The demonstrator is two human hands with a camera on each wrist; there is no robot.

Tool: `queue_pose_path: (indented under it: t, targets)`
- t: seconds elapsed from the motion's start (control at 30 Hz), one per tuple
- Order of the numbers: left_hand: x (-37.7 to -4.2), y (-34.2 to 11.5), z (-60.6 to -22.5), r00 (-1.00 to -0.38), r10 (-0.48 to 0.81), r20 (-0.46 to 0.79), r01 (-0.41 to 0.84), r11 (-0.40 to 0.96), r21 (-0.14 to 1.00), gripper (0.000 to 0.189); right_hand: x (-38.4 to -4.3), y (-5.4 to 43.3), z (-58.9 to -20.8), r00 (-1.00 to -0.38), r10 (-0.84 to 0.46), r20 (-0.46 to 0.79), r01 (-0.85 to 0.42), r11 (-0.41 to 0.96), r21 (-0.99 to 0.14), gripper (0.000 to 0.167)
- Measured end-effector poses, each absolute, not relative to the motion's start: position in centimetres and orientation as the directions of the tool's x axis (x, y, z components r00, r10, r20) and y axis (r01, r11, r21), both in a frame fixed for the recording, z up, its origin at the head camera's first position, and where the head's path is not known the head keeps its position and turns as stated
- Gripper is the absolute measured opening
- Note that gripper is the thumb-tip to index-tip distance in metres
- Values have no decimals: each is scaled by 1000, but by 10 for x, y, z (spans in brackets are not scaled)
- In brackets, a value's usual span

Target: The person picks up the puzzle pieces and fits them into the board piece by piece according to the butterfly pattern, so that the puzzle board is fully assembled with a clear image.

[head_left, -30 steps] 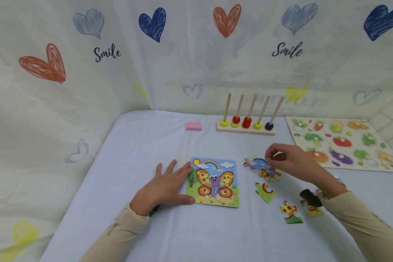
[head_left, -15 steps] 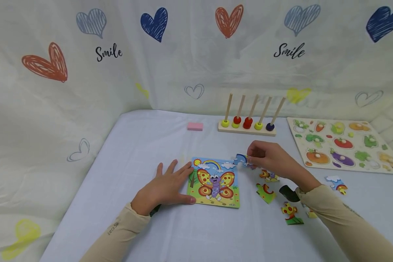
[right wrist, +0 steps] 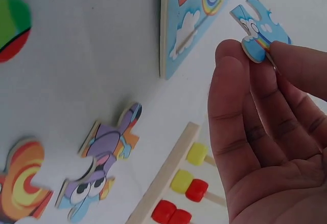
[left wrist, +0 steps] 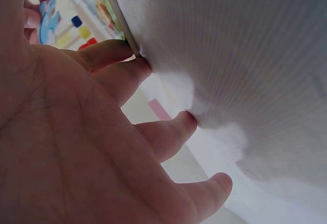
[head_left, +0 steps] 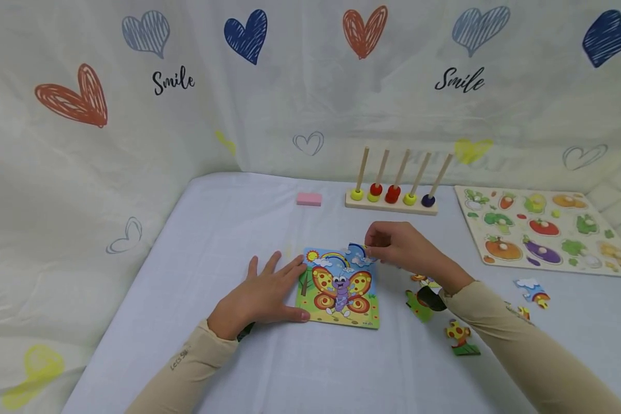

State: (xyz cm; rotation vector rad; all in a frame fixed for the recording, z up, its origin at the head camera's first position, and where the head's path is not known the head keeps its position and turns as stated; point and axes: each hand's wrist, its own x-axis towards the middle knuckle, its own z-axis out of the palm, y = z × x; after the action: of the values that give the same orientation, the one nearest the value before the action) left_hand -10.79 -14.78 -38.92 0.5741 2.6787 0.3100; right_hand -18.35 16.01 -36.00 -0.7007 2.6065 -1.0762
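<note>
A square picture board [head_left: 338,293] with a butterfly, a rainbow and a sun lies flat on the white cloth. Spread out at its left side, my left hand [head_left: 266,293] touches the board's edge with index finger and thumb; in the left wrist view other fingertips [left wrist: 188,117] press on the cloth. My right hand [head_left: 406,250] pinches a blue jigsaw piece [right wrist: 276,32] with clouds and a rainbow stripe between thumb and fingers. In the head view this piece overlaps the board's top right corner; the right wrist view shows it raised, apart from the board.
Loose jigsaw pieces lie right of the board: a green one [head_left: 418,307], a yellow-and-green one [head_left: 460,338], a sky one [head_left: 532,291] and a purple one with eyes [right wrist: 89,188]. Behind stand a peg bead counter [head_left: 390,204], a pink block [head_left: 309,199] and a vegetable board [head_left: 545,236].
My right hand has moved left from the loose pieces to the board's top right corner, bringing the blue jigsaw piece along. The left hand has stayed at the board's left edge.
</note>
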Motion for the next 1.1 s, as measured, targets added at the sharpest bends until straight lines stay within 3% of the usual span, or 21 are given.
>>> queue_pose_path:
  t: [0.5, 1.1]
  targets:
    - [-110, -149, -389, -840, 437, -321, 354, 891, 286, 100, -193, 134, -369, -823, -558, -104, -324, 611, -722, 5]
    - [-110, -149, -389, -840, 438, -321, 353, 889, 291, 100, -197, 122, -381, -811, -567, -147, -347, 667, -660, 5]
